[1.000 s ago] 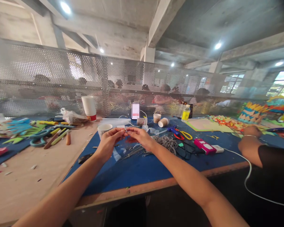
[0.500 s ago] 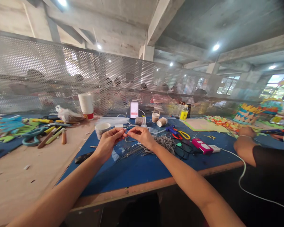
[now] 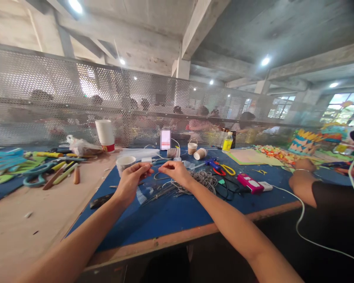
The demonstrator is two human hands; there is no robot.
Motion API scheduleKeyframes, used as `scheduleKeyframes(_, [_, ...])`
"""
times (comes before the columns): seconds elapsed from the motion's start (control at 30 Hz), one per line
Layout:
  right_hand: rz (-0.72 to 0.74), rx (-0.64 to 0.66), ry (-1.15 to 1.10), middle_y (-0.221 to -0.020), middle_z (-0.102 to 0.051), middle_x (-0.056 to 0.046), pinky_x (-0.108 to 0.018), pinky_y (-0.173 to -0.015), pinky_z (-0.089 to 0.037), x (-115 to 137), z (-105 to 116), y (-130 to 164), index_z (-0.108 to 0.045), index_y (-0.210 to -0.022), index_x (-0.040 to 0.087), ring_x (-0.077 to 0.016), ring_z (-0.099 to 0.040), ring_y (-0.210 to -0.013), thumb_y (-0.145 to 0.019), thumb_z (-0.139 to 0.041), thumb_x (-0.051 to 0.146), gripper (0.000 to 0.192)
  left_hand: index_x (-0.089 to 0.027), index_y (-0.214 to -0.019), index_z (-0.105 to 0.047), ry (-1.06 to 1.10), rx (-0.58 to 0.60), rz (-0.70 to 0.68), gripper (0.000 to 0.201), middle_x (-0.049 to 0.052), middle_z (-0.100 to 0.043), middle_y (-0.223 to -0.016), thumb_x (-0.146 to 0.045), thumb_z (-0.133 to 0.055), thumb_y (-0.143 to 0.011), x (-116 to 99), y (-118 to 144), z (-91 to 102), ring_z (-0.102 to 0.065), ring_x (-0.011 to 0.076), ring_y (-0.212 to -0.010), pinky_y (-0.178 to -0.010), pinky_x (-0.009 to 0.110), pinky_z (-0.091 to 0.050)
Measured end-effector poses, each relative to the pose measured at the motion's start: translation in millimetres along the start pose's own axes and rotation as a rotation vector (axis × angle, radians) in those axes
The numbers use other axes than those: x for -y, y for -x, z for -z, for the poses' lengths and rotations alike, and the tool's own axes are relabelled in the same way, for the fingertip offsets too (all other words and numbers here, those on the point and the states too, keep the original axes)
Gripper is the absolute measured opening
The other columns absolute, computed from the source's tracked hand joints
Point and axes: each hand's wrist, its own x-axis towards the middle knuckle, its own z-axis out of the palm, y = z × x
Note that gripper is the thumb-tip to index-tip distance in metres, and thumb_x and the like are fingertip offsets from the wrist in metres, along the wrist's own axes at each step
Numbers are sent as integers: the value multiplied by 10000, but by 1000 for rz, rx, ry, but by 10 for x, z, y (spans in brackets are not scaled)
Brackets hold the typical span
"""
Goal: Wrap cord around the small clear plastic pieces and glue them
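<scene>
Both hands are raised a little above the blue mat [image 3: 177, 214], near its middle. The left hand [image 3: 131, 181] and the right hand [image 3: 175, 172] face each other, fingertips pinched, and a thin thread [image 3: 155, 167] seems to run between them, its long axis going left to right. The thread is too fine to see clearly. The tangled cord [image 3: 205, 179] lies just beside the right hand, nearer to it than to the left.
</scene>
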Motion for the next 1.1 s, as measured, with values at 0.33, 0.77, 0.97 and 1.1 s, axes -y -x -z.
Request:
scheduleKeyframes(0.33, [-35,217,-107,-672,-580,9,-214,-545,-389,94,37,66,-709,-876,167,-91,-471,-583,-777,-678,491,340,-148,-808,-715,16,-42,11,328,44,-718,-740,-381,-832,-610,31,-36,27,-605,135,-685,-633,212,-469])
scheduleKeyframes(0.77, [-35,303,27,-693,-641,-1,-232,-610,-452,17,-9,64,-715,-886,160,-117,-574,-600,-794,-682,471,325,-118,-887,-720,298,122,186,122,51,-706,-820,-98,-704,-767,79,-67,66,-623,71,-623,-603,131,-537])
scheduleKeyframes(0.97, [97,111,324,-991,-698,-52,-252,-797,-472,-1,216,-52,-746,-952,192,-155,-637,-863,-866,-618,378,241,-97,-865,-720,310,138,153,80,83,-712,-816,-86,-659,-816,76,-49,25,-661,100,-705,-677,149,-549])
scheduleKeyframes(1.1, [40,-2,552,-948,-714,-44,-251,-795,-460,-68,572,-125,-733,-950,192,-158,-642,-851,-901,-561,341,233,-99,-874,-722,281,147,142,89,77,-704,-816,-148,-704,-802,60,-34,5,-646,95,-687,-645,149,-538])
